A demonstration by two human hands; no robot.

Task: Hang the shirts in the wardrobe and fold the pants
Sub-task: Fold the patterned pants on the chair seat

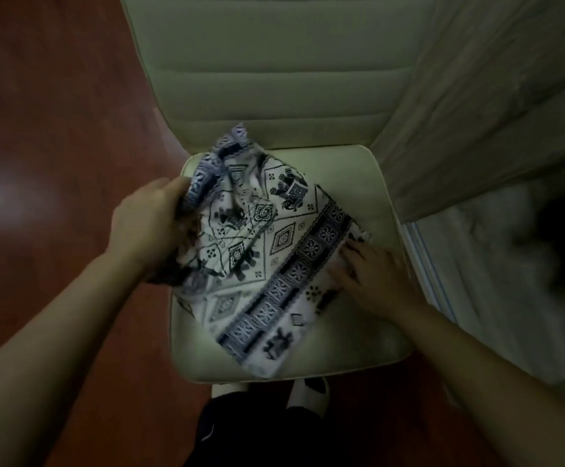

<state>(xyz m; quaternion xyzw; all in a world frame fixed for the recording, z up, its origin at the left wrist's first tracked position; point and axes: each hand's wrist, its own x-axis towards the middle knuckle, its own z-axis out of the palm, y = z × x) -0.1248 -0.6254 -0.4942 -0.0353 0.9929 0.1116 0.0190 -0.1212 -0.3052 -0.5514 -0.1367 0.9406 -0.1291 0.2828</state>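
White pants with a dark blue elephant and diamond print lie partly folded on the seat of a cream padded chair. My left hand grips a bunched part of the fabric at the pants' left side and holds it raised above the seat. My right hand lies on the pants' right edge with its fingers straight, pressing the cloth onto the seat. No shirts or wardrobe are in view.
The chair's ribbed backrest rises behind the seat. Reddish wooden floor spreads to the left. A pale wood-grain panel stands at the right, with something dark and blurred below it. My feet in white socks show under the seat's front edge.
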